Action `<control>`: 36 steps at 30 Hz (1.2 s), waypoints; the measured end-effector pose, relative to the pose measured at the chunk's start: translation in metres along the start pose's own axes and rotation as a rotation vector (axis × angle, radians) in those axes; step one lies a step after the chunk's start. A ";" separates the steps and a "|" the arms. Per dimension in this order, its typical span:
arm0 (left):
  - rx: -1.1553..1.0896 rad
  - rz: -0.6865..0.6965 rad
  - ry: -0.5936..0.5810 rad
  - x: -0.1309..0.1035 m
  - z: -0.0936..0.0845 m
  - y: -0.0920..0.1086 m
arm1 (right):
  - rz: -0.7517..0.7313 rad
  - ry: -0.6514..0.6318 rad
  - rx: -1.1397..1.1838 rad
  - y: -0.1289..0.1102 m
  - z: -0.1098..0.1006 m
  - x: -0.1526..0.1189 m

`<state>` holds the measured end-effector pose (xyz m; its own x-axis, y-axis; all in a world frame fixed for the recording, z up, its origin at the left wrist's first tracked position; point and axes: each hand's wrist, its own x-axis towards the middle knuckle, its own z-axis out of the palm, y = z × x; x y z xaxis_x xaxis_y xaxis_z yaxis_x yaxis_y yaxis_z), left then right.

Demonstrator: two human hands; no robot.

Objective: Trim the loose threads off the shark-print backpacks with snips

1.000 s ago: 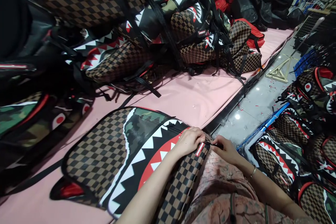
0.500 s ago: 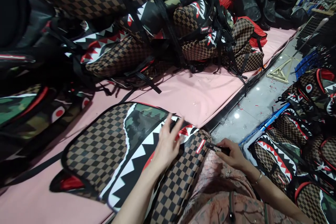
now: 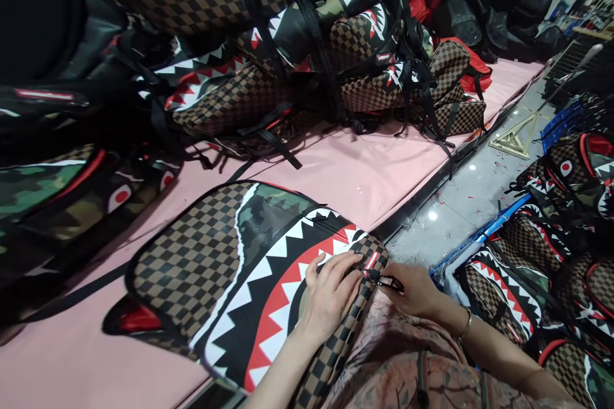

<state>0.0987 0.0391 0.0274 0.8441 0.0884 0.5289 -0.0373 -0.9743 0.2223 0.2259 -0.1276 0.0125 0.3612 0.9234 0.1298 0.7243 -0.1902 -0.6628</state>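
Note:
A backpack with brown-and-black checks, a camouflage patch and a red-and-white shark mouth lies on the pink surface in front of me. My left hand is on its near side panel, fingers bent and gripping the material beside a small red label. Just below that label, my right hand is closed around small dark thread snips. Their metal tip touches or nearly touches the bag's edge, close to my left fingertips. What lies exactly between the blades is too small to make out.
More shark-mouth backpacks are piled along the back of the pink table. Black bags stand at the far end. On the right, a heap of similar bags lies by a blue edge. Scraps litter the grey floor.
My left hand has come down from above the shark mouth to the side panel by the label and closed on it. The snips have moved left, to the bag's edge.

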 end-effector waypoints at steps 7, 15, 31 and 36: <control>-0.008 -0.038 0.059 0.002 -0.006 0.004 | -0.018 -0.009 0.048 0.000 0.005 0.005; -0.407 -0.179 -0.078 0.006 -0.029 0.047 | 0.050 0.180 0.403 0.070 -0.023 0.028; -0.575 -0.508 -0.188 -0.022 -0.037 0.062 | -0.276 -0.182 0.432 0.102 -0.028 0.085; -0.530 -0.545 -0.162 -0.030 -0.037 0.062 | -0.318 -0.242 0.419 0.094 -0.034 0.094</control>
<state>0.0511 -0.0162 0.0556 0.8830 0.4552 0.1149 0.1894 -0.5693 0.8000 0.3480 -0.0701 -0.0131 -0.0167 0.9728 0.2310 0.4635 0.2122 -0.8603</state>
